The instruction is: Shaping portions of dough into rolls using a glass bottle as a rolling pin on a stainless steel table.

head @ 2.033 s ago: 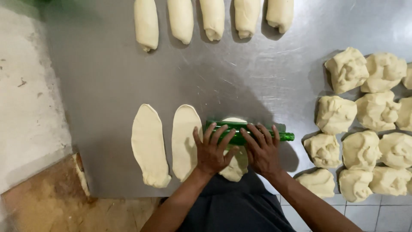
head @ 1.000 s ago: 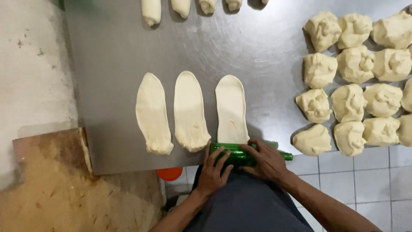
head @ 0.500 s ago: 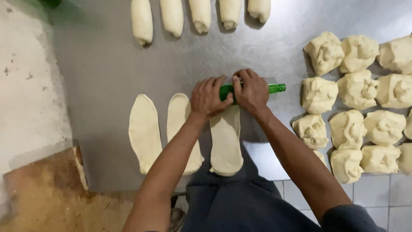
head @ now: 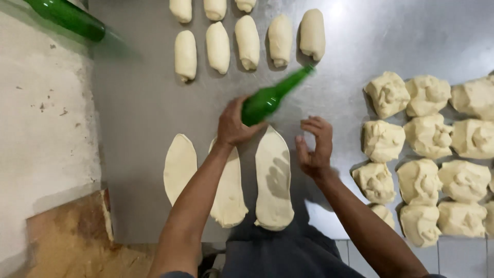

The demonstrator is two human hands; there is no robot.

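Where both hands pressed the green bottle along the dough strip moments ago, the left hand alone now grips it aloft, right hand open beside, suggesting that strip is rolled flat.

A steel worktop fills most of the view, dull grey with a bright glare of light at its far right. Left of it runs a pale, speckled ledge, with a worn brown board below. White tiles show at the bottom right.
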